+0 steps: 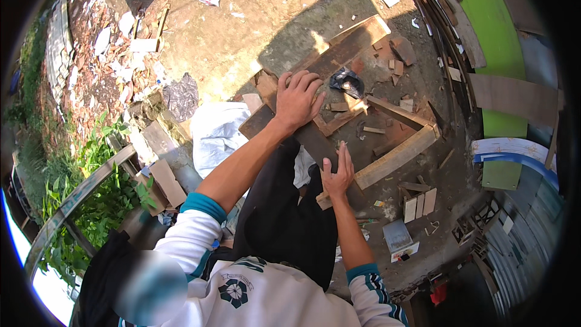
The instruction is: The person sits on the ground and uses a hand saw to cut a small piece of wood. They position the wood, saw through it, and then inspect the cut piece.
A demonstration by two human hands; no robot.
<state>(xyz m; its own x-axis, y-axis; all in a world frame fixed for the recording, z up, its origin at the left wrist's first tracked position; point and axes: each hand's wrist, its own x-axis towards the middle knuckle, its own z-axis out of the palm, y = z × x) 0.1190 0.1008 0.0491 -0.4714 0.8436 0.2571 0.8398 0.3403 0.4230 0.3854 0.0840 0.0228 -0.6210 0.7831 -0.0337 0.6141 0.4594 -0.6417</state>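
A dark wooden board (pixel 318 147) lies across the wooden frame in front of my black-trousered legs. My left hand (pixel 298 100) is closed over its far end, where it meets other timber pieces; the underside of the grip is hidden. Against the board's nearer end lies my right hand (pixel 339 172), thumb apart and fingers stretched out along the wood. A wide timber beam (pixel 342 54) runs away from the left hand to the far right. Right of my right hand, a pale plank (pixel 399 158) forms a corner with another piece.
A crumpled black plastic bag (pixel 347 82) sits between the timbers. Wood offcuts (pixel 420 204) and a grey flat box (pixel 397 235) lie on the ground at right. A white sack (pixel 218 136) is left of my legs, near a metal railing (pixel 78 197) and plants. Long boards (pixel 505 94) line the right side.
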